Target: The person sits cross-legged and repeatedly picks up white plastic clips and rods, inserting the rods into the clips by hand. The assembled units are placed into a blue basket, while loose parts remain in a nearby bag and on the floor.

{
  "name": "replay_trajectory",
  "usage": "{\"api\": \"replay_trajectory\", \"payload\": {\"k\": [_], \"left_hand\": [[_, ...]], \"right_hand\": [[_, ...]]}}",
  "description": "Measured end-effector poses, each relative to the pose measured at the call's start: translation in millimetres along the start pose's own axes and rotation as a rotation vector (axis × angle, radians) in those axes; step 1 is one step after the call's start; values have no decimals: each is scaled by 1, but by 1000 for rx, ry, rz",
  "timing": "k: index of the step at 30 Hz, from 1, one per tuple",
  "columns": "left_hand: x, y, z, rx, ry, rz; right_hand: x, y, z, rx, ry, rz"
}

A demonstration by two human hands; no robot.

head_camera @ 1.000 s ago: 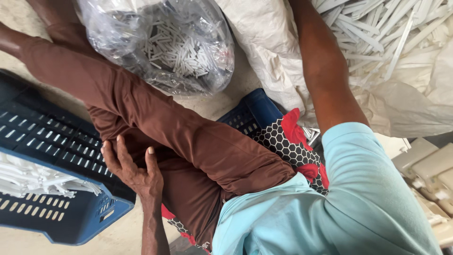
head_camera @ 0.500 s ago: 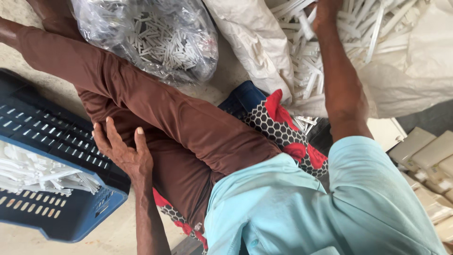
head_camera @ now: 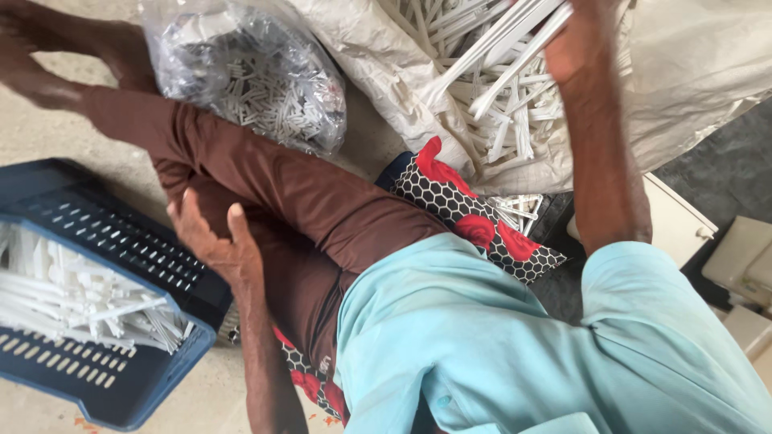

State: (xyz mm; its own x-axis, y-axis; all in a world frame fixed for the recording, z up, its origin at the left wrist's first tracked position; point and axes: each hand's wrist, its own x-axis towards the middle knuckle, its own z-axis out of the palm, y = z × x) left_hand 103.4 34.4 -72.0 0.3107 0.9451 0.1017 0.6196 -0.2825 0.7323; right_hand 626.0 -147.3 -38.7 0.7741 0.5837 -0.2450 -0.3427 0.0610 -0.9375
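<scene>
Where the right hand (head_camera: pixel 581 44) closes at the far right, it has a fistful of long white strips (head_camera: pixel 498 48) — several at once, fanned out to the left and lifted clear of the heap, probably so they come free without snagging. That heap lies just beneath in the open white sack (head_camera: pixel 691 72), whose mouth is folded back so an arm can get in. Nearer and left of the sack, a red-flowered cushion (head_camera: pixel 470 213) sits under the person, touching the sack's edge. The left hand (head_camera: pixel 213 241) holds nothing: fingers spread loosely, it rests on the brown trouser leg (head_camera: pixel 322 201), seemingly as a prop while the body leans right. Just left of that hand stands a blue crate (head_camera: pixel 104 241) — within easy reach — with white strips piled inside. Far, above the knee, a clear bag (head_camera: pixel 249 72) bulges with small white pieces.
</scene>
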Motion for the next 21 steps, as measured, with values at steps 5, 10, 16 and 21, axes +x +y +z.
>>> {"api": "replay_trajectory", "payload": {"k": [5,10,16,21], "left_hand": [[-11,86,-19,-469,-324,10],[-27,113,-45,-554,-591,-40],[-88,69,-67,-770,-280,-144],[-124,33,-72,-954,-243,-312]], "right_hand": [[-104,13,129,216,-396,288],[-198,57,229,33,-619,367],[-239,84,255,18,-732,457],[-234,73,248,89,-810,476]]}}
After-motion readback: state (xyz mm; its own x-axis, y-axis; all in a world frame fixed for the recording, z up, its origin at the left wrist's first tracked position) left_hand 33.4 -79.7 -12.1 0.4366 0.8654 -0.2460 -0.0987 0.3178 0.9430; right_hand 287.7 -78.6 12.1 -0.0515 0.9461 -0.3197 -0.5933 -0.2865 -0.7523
